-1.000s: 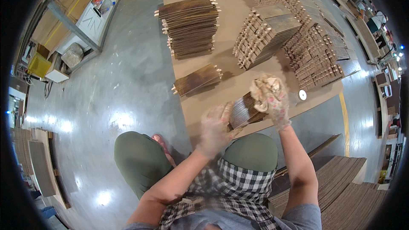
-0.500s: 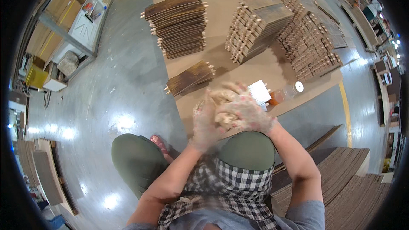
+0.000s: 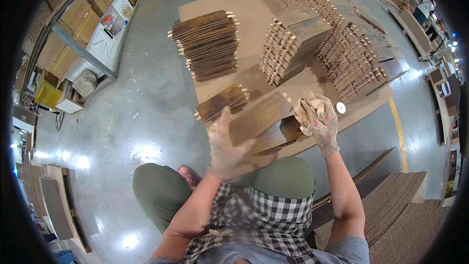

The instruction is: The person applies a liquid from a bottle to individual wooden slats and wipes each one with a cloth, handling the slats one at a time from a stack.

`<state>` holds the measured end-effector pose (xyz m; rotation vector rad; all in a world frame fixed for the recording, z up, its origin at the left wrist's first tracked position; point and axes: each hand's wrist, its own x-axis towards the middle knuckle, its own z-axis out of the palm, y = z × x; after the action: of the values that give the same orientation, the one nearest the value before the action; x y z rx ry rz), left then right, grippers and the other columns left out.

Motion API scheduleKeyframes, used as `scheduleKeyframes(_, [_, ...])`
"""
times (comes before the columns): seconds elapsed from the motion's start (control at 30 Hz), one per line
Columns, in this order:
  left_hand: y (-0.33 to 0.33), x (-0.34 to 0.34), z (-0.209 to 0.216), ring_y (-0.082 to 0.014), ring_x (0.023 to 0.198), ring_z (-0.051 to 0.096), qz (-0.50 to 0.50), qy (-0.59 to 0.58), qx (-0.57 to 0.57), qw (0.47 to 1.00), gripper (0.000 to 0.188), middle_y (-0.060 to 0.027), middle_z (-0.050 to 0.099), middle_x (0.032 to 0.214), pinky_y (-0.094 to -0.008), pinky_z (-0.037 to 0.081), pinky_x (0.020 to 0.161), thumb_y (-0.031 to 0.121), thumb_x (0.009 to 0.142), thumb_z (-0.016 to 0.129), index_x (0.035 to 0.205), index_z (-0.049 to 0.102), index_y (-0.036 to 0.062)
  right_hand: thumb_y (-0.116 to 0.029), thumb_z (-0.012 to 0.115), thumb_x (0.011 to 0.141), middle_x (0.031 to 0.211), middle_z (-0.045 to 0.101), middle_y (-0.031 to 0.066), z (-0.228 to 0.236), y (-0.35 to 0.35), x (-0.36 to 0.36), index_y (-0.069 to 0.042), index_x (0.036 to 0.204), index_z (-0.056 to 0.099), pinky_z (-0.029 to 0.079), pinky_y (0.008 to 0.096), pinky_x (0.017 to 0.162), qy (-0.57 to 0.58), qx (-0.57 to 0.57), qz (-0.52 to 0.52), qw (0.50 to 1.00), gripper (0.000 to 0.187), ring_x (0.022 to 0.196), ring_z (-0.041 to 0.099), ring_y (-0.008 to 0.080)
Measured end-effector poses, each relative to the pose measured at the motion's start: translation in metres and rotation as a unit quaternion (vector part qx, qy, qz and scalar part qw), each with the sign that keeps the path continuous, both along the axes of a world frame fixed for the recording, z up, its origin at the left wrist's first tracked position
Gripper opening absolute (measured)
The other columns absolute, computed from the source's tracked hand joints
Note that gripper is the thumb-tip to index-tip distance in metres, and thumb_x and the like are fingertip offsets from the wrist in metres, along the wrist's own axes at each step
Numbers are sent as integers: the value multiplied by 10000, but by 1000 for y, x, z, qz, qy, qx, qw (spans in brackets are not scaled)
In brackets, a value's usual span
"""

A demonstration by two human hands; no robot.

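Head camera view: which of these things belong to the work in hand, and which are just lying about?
In the work, it seems:
wooden board in the left hand
crumpled cloth in the right hand
glossy brown board next to the first
probably the stacks of pegged boards

Just lying about, probably:
yellow bin
cardboard boxes
rounded grey lump

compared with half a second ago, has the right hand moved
Yes: the right hand, holding a crumpled cloth, has moved right, closer to the round white lid beside it.
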<state>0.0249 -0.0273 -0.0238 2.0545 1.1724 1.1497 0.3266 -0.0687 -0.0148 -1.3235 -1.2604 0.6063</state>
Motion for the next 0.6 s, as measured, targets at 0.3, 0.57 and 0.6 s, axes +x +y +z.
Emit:
scheduleKeyframes(0.3, [108,-65,-50,-362,1140,575,34,190,43,980,1045,-155,631,1224,-465,458,991,342,619,910,1490,401,66,-28,684,910,1136,658,72,2,-42,-26,21,1214,593,530,286,906,150,-23,-88,984,320,1034,640,150])
scheduleKeyframes(0.57, [120,-39,-70,-356,1369,437,51,428,14,902,1073,-153,551,1373,-461,370,1118,419,654,881,1525,346,93,20,662,919,1124,658,76,3,-68,-21,23,1190,612,533,277,897,154,-30,-114,981,276,1018,644,135])
scheduleKeyframes(0.6, [123,-30,-69,-363,1377,426,42,452,6,891,1087,-160,539,1389,-470,363,1122,425,657,877,1534,327,96,24,661,918,1122,657,76,7,-68,-23,22,1189,613,533,278,897,149,-35,-112,982,275,1018,644,135])
